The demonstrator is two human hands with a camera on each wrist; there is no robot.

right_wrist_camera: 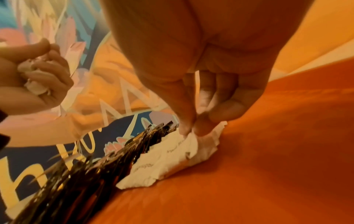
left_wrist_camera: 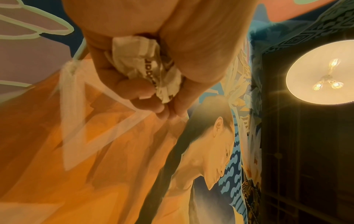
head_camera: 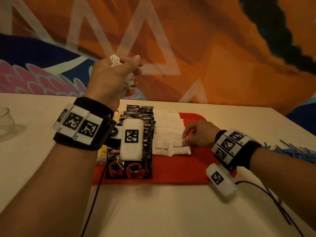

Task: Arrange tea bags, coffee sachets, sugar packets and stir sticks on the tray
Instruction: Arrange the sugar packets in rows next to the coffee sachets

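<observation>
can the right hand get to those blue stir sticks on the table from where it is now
Probably yes. The blue stir sticks lie on the table just right of the right hand, nothing between, but it pinches a sugar packet and must release it first.

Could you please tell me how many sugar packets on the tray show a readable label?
2, both nearest the camera: one sugar packet beside the coffee sachets, a second packet pinched by the right hand. Overlapped packets behind may hide their labels.

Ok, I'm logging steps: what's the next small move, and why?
Probably the right hand lets go of the sugar packet it pinches, since it already lies at the row's near end on the tray, then takes another from the left hand.
</observation>
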